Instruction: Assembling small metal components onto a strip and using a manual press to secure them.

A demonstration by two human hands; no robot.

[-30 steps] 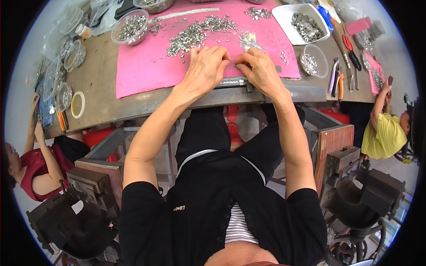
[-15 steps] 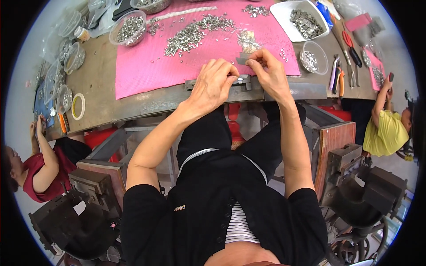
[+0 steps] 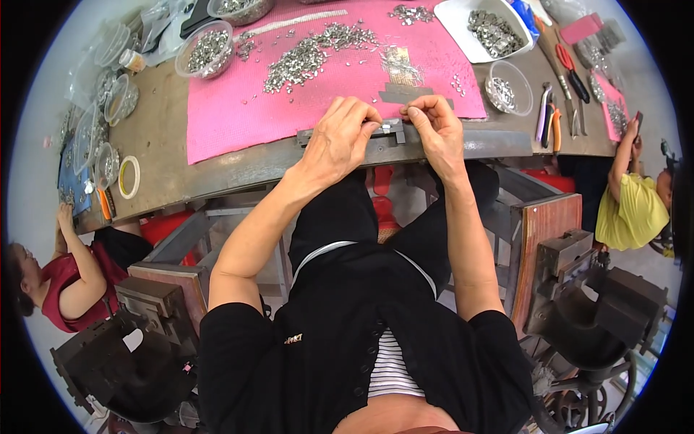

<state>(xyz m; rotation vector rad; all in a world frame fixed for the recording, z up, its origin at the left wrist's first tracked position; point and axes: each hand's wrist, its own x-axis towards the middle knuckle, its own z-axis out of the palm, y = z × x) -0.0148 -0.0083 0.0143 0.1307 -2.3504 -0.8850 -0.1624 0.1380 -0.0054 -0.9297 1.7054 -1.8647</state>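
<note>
Pieces (image 3: 295,66) are waiting loose beyond the metal fixture (image 3: 398,132), left hand (image 3: 340,134) curling over it, right hand (image 3: 439,132) pinching beside it, contents unclear.

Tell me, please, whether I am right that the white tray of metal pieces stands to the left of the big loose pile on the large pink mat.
Not quite: the white tray of metal pieces stands to the right of the big loose pile on the large pink mat, not to its left, as the head view shows.
</note>
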